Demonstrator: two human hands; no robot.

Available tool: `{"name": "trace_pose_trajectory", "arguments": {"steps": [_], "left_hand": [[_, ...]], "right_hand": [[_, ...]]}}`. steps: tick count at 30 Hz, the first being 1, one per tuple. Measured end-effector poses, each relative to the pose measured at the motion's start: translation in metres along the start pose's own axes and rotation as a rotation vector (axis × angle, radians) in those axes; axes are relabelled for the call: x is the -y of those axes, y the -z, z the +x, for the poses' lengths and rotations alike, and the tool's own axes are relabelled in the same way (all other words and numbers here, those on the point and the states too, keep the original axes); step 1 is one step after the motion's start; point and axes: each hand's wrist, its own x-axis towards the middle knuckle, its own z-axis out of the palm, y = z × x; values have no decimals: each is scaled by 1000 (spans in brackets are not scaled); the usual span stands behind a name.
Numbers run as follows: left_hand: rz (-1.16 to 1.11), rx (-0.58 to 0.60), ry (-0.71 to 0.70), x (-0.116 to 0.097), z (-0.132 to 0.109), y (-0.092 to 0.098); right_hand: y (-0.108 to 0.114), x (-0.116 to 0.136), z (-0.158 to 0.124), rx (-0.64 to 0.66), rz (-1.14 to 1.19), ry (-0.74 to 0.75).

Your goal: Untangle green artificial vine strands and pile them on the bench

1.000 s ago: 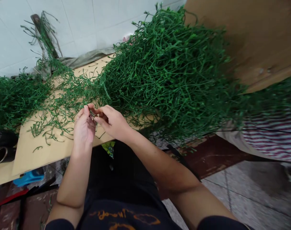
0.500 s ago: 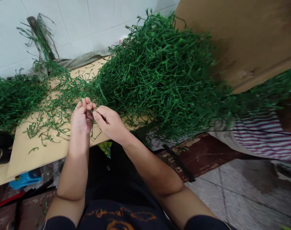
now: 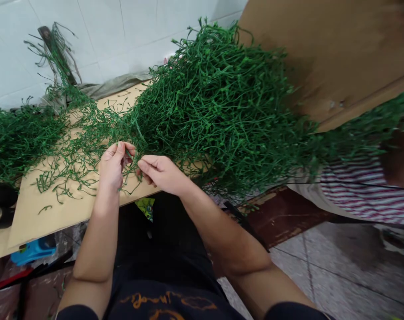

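Observation:
My left hand [image 3: 111, 166] is over the tan board, its thumb and fingertips pinched on a thin green stem [image 3: 133, 162]. Close to its right, my right hand [image 3: 164, 174] is closed too, thumb against the curled forefinger, at the other end of this stem. The fingers partly cover the stem, so its whole length does not show. Behind both hands rises a big heap of green stems [image 3: 215, 102] with small budded tips; they look like plastic. Shorter loose stems [image 3: 67, 175] are scattered on the board to the left of my left hand.
The tan board [image 3: 32, 218] ends just in front of my body. A brown cardboard sheet [image 3: 331, 58] leans in at the upper right. Another green heap [image 3: 22, 138] and a dark roll [image 3: 0, 215] are at the left. A person in a striped garment [image 3: 355, 191] is at the right.
My right hand has moved right and slightly down, away from my left hand, widening the gap between them. My left fingers have closed into a tighter pinch.

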Motion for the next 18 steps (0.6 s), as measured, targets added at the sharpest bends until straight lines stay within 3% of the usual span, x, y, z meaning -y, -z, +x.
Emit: {"name": "trace_pose_trajectory", "arguments": {"steps": [3, 6, 10, 15, 18], "left_hand": [[-36, -11, -31, -1, 4, -8], [-74, -62, -63, -3, 12, -17], [-102, -114, -88, -6, 25, -23], [17, -9, -50, -10, 25, -14], [124, 36, -26, -11, 18, -1]], "right_hand": [[-8, 3, 1, -107, -202, 149], [-15, 8, 5, -158, -250, 200], [-15, 11, 11, -163, -147, 179], [1, 7, 16, -148, 78, 112], [11, 4, 16, -158, 73, 66]]}}
